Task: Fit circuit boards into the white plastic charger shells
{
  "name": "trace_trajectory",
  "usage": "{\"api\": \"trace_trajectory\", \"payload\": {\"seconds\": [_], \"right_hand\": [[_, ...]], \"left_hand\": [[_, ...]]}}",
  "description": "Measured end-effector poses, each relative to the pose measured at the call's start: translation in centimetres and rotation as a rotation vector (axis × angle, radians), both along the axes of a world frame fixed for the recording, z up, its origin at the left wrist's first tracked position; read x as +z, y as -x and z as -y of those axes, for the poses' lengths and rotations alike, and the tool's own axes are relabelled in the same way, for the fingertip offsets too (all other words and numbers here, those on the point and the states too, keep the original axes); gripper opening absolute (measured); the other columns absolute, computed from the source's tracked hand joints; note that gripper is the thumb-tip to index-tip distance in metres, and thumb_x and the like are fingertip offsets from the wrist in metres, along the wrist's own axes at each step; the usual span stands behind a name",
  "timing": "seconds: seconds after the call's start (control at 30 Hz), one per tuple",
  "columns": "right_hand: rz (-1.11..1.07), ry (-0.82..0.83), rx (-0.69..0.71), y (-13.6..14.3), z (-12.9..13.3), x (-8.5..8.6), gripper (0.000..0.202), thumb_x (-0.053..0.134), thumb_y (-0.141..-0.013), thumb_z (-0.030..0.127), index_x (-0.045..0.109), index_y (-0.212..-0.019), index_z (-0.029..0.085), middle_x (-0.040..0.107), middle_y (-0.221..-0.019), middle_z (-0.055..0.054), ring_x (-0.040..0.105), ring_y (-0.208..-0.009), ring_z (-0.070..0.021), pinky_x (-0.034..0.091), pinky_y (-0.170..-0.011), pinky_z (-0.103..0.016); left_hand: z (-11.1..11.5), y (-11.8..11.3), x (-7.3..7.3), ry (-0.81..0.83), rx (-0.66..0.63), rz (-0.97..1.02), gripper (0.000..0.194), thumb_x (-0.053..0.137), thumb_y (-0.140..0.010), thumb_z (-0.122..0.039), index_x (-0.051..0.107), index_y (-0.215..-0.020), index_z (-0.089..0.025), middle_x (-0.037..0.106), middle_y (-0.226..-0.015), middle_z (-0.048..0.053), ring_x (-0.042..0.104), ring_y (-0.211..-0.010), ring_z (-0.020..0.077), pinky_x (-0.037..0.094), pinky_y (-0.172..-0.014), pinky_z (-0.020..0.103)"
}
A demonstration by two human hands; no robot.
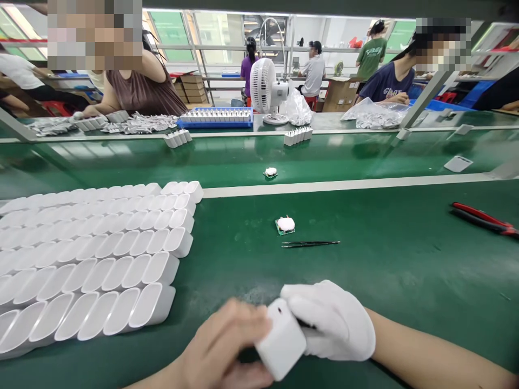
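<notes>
A small white plastic housing [283, 343] with rounded corners and a dark hole near its upper end is held tilted between both hands, above the front of the green bench. My bare left hand [231, 346], slightly blurred, grips its left side. On the other side my right hand [330, 321], in a white glove, has its fingers closed on the housing. Beyond the hands lie black tweezers [311, 244]. Just past them sits a green circuit board [285, 225] with a white oval part on top. The inside of the housing is turned away from view.
Rows of white housings [150, 305] fill the left side. Red-handled pliers [484, 218] lie at the right. A second circuit board [270, 172] and a flat white piece [458, 163] rest farther back. A fan [267, 89], a blue tray [214, 117] and several co-workers are beyond.
</notes>
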State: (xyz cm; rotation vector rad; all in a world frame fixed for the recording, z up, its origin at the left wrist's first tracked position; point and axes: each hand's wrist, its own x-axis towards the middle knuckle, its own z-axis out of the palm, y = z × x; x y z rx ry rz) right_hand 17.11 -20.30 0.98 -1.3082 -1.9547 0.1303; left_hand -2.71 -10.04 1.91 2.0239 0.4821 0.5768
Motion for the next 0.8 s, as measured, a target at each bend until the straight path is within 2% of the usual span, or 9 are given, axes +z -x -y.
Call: {"api": "trace_trajectory", "payload": {"seconds": [0.1, 0.17, 0.27, 0.4, 0.5, 0.57, 0.63, 0.7, 0.8], "right_hand": [[-0.460, 0.089, -0.202, 1.1, -0.2, -0.8, 0.012, 0.059, -0.079, 0.015, 0.054, -0.089, 0.021, 0.061, -0.087, -0.002, 0.059, -0.068, -0.0114, 0.050, -0.060, -0.021], [-0.595, 0.198, -0.267, 1.8, -0.4, -0.9, 0.019, 0.058, -0.072, 0.006, 0.058, -0.085, 0.020, 0.062, -0.095, -0.003, 0.061, -0.073, -0.0115, 0.052, -0.066, -0.022], [-0.549, 0.299, -0.233, 2.3, -0.8, -0.3, 0.032, 0.059, -0.063, 0.001, 0.065, -0.087, 0.021, 0.064, -0.098, -0.002, 0.062, -0.077, -0.0138, 0.053, -0.069, -0.023], [-0.457, 0.297, -0.309, 2.5, -1.3, 0.2, 0.032, 0.059, -0.062, 0.001, 0.071, -0.081, 0.024, 0.066, -0.095, -0.001, 0.063, -0.076, -0.0148, 0.053, -0.069, -0.024], [-0.375, 0.145, -0.330, 2.7, -1.5, -0.1, 0.029, 0.057, -0.063, 0.005, 0.070, -0.081, 0.023, 0.067, -0.094, -0.002, 0.064, -0.081, -0.0167, 0.054, -0.073, -0.026], [-0.323, 0.016, -0.337, 2.7, -1.7, -0.3, 0.027, 0.054, -0.062, 0.008, 0.069, -0.080, 0.021, 0.067, -0.092, -0.003, 0.065, -0.079, -0.0169, 0.054, -0.071, -0.026], [-0.275, -0.036, -0.367, 2.3, -2.0, -0.3, 0.023, 0.052, -0.060, 0.010, 0.067, -0.075, 0.020, 0.066, -0.088, -0.004, 0.064, -0.076, -0.0167, 0.054, -0.068, -0.026], [-0.219, 0.027, -0.408, 1.6, -2.2, -0.2, 0.018, 0.051, -0.061, 0.012, 0.065, -0.069, 0.020, 0.065, -0.086, -0.004, 0.064, -0.076, -0.0168, 0.054, -0.067, -0.026], [-0.109, 0.224, -0.480, -0.2, -1.5, 0.5, 0.019, 0.051, -0.068, 0.014, 0.066, -0.061, 0.023, 0.066, -0.095, -0.003, 0.065, -0.084, -0.0181, 0.054, -0.074, -0.028]], "left_hand": [[-1.3, -1.8, -0.6, -0.058, 0.093, -0.061, 0.065, 0.083, -0.056, -0.028, 0.060, -0.117, -0.028, 0.059, -0.083, 0.001, 0.059, -0.069, 0.0172, 0.055, -0.068, 0.030], [-1.6, -2.9, -0.6, 0.015, 0.099, -0.177, 0.069, 0.088, -0.049, -0.031, 0.062, -0.113, -0.028, 0.052, -0.083, -0.001, 0.056, -0.068, 0.0148, 0.052, -0.060, 0.024], [-1.7, -3.5, -0.5, 0.042, 0.056, -0.287, 0.057, 0.089, -0.046, -0.033, 0.067, -0.098, -0.025, 0.048, -0.081, -0.002, 0.053, -0.066, 0.0134, 0.047, -0.055, 0.021], [-1.7, -3.4, -0.7, -0.078, 0.100, -0.332, 0.058, 0.087, -0.048, -0.039, 0.064, -0.098, -0.024, 0.051, -0.083, -0.001, 0.053, -0.068, 0.0155, 0.043, -0.057, 0.023], [-1.4, -3.2, -0.4, -0.125, 0.121, -0.362, 0.047, 0.083, -0.055, -0.031, 0.061, -0.095, -0.022, 0.057, -0.086, 0.000, 0.057, -0.073, 0.0181, 0.043, -0.061, 0.025], [-1.2, -3.2, 0.1, -0.162, 0.119, -0.398, 0.035, 0.077, -0.061, -0.025, 0.060, -0.091, -0.022, 0.060, -0.085, 0.000, 0.059, -0.074, 0.0191, 0.043, -0.064, 0.027], [-1.2, -3.2, 0.8, -0.200, 0.138, -0.453, 0.028, 0.072, -0.064, -0.024, 0.060, -0.089, -0.021, 0.062, -0.085, 0.001, 0.060, -0.075, 0.0206, 0.043, -0.065, 0.029], [-1.4, -3.2, 1.5, -0.213, 0.174, -0.505, 0.027, 0.073, -0.065, -0.028, 0.060, -0.086, -0.019, 0.063, -0.084, 0.002, 0.061, -0.077, 0.0225, 0.044, -0.067, 0.031], [-1.9, -2.9, 2.4, -0.259, 0.188, -0.569, 0.034, 0.077, -0.062, -0.035, 0.063, -0.089, -0.019, 0.063, -0.088, 0.003, 0.062, -0.082, 0.0253, 0.047, -0.072, 0.034]]}}
